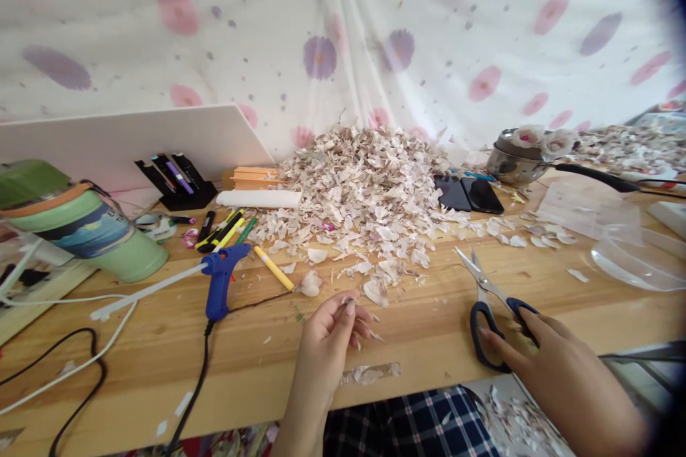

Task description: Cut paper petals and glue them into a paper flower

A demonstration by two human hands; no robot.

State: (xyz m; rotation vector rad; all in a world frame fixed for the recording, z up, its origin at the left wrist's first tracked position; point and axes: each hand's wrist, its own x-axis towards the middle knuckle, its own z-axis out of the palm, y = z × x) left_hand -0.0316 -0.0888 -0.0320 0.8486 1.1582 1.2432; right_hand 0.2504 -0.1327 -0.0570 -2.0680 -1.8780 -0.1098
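Observation:
My left hand [343, 325] is closed in a pinch above the front of the table, with small pale dried petals [376, 335] showing at its fingers. Part of what it holds is hidden by the fingers. On the right, my right hand [557, 364] is on the dark blue handles of a pair of scissors [485, 282], thumb at one loop and fingers at the other. The scissors' blades are slightly parted and point away from me. Just beyond my left hand lies a small pale flower [309, 283] on a thin brown stem.
A large heap of dried petals [364, 186] covers the back middle. To the left are a blue glue gun [219, 282] with its cord, several markers [222, 232] and a green flask [101, 235]. Two phones [482, 196], a small metal pot [514, 161] and a clear plastic dish [637, 264] are right.

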